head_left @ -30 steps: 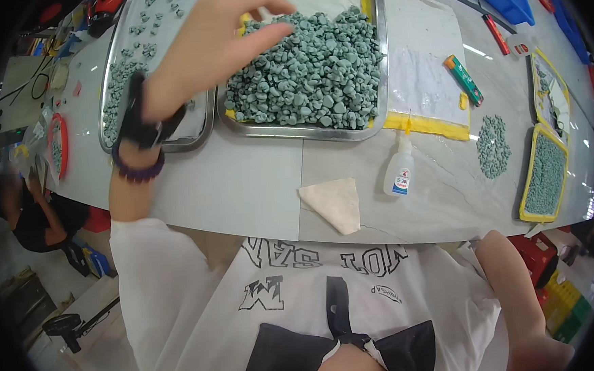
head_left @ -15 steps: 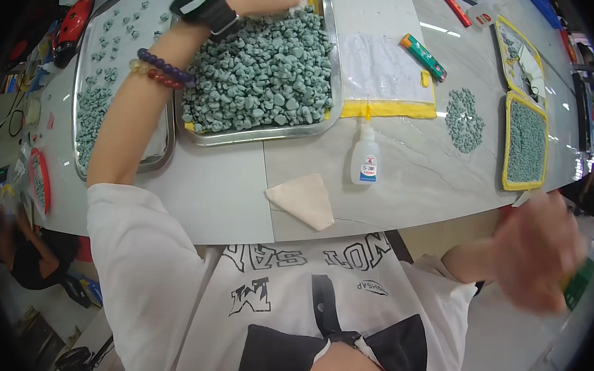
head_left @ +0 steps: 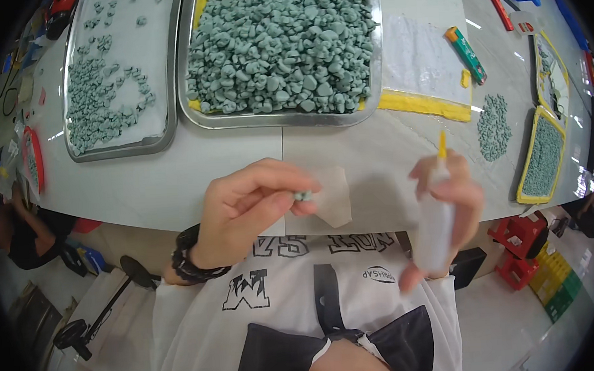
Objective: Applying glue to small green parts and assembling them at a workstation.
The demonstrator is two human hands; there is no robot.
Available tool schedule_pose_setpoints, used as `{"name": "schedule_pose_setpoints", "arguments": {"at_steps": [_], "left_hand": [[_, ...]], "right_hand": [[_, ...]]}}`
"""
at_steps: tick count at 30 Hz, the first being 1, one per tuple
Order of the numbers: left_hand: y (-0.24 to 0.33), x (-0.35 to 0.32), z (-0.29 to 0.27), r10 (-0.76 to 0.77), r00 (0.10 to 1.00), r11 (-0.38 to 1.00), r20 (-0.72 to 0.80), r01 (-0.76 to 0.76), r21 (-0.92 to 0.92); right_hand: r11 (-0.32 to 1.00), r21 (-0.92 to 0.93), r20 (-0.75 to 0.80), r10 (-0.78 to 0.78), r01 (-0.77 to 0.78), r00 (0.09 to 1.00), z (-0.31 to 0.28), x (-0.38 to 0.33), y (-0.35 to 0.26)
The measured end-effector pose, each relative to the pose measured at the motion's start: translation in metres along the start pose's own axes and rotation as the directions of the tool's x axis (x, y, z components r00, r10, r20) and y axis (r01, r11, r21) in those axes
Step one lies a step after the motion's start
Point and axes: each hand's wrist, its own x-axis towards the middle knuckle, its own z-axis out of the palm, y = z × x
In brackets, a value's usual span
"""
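My left hand (head_left: pixel 253 198) is closed in a pinch above the table's near edge. Between thumb and fingertips shows a small grey-green stone piece (head_left: pixel 302 196). To its right, my right hand (head_left: pixel 462 196) wraps around a white squeeze bottle (head_left: pixel 434 228), held upright with its thin yellow nozzle pointing up; hand and bottle are blurred. Beneath and beside the left fingertips lies a beige scrap of cloth or paper (head_left: pixel 337 196). Beyond both hands stands a metal tray (head_left: pixel 286 120) heaped with grey-green stones (head_left: pixel 282 50).
At left, a second tray (head_left: pixel 121 150) holds scattered stone clusters. A white sheet with a yellow edge (head_left: pixel 424 103) carries a green-and-orange tube (head_left: pixel 466 56). Farther right are a pile of small stones (head_left: pixel 494 127) and a yellow-rimmed box (head_left: pixel 541 153). Another person (head_left: pixel 24 226) sits at far left.
My left hand has come back from the large tray and now pinches a stone piece. My right hand has moved left and taken up the bottle from the table.
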Motion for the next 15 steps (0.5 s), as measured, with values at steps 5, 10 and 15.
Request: {"name": "schedule_pose_setpoints", "arguments": {"at_steps": [5,10,15], "left_hand": [[-0.01,0.014,0.002,0.137,0.99,0.955,-0.031,-0.14,-0.263],[-0.017,0.02,-0.006,0.276,0.96,0.96,0.032,-0.275,-0.048],[-0.021,0.019,-0.001,0.226,0.973,0.974,0.047,-0.226,-0.004]], "right_hand": [[0.775,0.594,-0.226,-0.1,0.219,0.969,0.034,-0.013,-0.001],[0.874,0.451,-0.117,-0.141,0.179,0.983,0.044,-0.011,0.009],[0.927,0.309,-0.172,-0.163,0.21,0.971,0.05,-0.006,0.009]]}}
